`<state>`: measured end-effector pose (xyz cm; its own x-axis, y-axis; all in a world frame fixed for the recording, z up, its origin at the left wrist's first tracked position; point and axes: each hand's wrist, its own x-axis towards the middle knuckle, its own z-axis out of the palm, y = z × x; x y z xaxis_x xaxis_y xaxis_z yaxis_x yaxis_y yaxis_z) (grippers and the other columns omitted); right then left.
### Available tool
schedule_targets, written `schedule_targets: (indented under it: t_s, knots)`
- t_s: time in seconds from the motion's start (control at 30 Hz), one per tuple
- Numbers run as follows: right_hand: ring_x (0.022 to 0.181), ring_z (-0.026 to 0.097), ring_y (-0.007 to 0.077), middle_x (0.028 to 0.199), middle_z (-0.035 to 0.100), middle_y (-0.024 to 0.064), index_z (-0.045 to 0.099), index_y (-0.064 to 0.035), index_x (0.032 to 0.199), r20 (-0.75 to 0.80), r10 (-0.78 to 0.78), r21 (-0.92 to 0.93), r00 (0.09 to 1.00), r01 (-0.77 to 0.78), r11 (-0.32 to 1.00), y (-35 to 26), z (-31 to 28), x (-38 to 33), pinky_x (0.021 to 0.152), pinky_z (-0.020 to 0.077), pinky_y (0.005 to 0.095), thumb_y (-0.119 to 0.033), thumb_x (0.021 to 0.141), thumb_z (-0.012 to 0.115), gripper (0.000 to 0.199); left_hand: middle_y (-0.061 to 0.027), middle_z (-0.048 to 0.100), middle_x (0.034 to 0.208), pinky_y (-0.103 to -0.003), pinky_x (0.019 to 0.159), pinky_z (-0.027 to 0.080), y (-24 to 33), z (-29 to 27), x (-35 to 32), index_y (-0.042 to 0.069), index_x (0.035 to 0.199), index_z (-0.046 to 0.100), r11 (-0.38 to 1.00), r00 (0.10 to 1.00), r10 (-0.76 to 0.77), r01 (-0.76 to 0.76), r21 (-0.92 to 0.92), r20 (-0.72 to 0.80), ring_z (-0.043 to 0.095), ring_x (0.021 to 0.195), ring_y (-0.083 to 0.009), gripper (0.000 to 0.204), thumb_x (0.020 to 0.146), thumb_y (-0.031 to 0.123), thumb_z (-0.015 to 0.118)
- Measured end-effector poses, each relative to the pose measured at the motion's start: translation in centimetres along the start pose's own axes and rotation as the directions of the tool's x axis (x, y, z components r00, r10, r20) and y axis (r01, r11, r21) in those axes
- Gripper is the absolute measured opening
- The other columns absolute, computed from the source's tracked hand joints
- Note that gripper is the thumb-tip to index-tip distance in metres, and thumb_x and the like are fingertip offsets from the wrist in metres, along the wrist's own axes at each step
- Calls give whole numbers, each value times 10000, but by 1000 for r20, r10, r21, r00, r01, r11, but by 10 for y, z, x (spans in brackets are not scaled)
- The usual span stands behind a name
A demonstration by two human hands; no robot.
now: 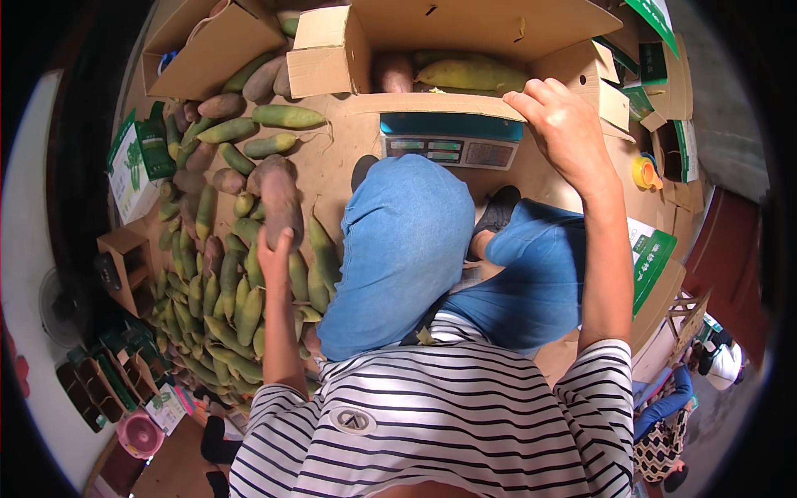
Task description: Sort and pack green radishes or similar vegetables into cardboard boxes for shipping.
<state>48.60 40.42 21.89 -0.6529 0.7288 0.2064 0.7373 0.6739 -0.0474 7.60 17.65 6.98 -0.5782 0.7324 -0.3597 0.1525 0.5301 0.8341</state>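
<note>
At eleven o'clock a closed brown carton [212, 50] sits tilted; at twelve the big open box [465, 33] holds two fruits, one brownish, one yellow-green. Green-and-white flat packs [137, 158] lean at nine o'clock, more green cartons [656, 66] stack at two, and one green-printed sheet [652, 257] lies at three. The scale [452, 141] under the box flap shows only its blue top and grey panel; the flap covers the rest. My knees hide the floor between scale and pile.

My left hand [274, 245] reaches out at nine o'clock, arm straight, fingers wrapped round a brownish fruit [281, 203] lifted above the heap of green fruits [220, 290]. My right hand [564, 124] is raised at one o'clock, wrist bent, fingers curled over the box flap [440, 104] edge, gripping it.
</note>
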Motion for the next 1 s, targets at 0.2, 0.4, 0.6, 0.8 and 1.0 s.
schedule_targets:
  t_s: [0.2,0.4,0.6,0.8,1.0]
  knots:
    - [824,575,238,810,554,64,651,-91,942,-44,1,-15,999,-2,1000,-1,2,1,685,511,359,-37,687,608,264,-135,585,1171,-356,944,433,208,43,8,1,1270,518,729,725,682,-684,-5,98,571,1067,-239,681,703,295,755]
    - [830,573,258,832,560,73,643,-83,955,-42,33,27,999,-32,999,0,8,-2,696,511,366,12,626,632,343,-101,564,1168,-339,869,482,285,125,25,33,1279,527,373,391,842,-920,124,372,598,1008,-206,644,742,294,770]
    - [884,579,261,895,589,70,653,-98,1025,-26,-3,12,1000,4,1000,2,5,2,744,506,360,23,634,610,411,-122,591,1077,-325,801,502,169,83,57,24,1204,573,779,780,606,-622,83,159,606,962,-221,444,835,222,720]
    - [872,572,255,894,572,58,640,-103,1090,23,63,0,998,-63,998,0,-3,3,748,483,366,46,641,608,474,-258,582,1094,-449,851,476,-69,-13,25,-14,1040,593,530,960,7,-241,813,280,577,1019,-405,446,824,367,674]
    - [878,579,254,917,587,60,645,-130,1121,39,74,-3,997,-74,997,-4,2,4,746,477,370,50,722,589,441,-250,660,876,-437,730,505,-186,-31,-40,-47,948,624,624,901,-311,-46,780,302,654,807,-343,641,751,556,710]
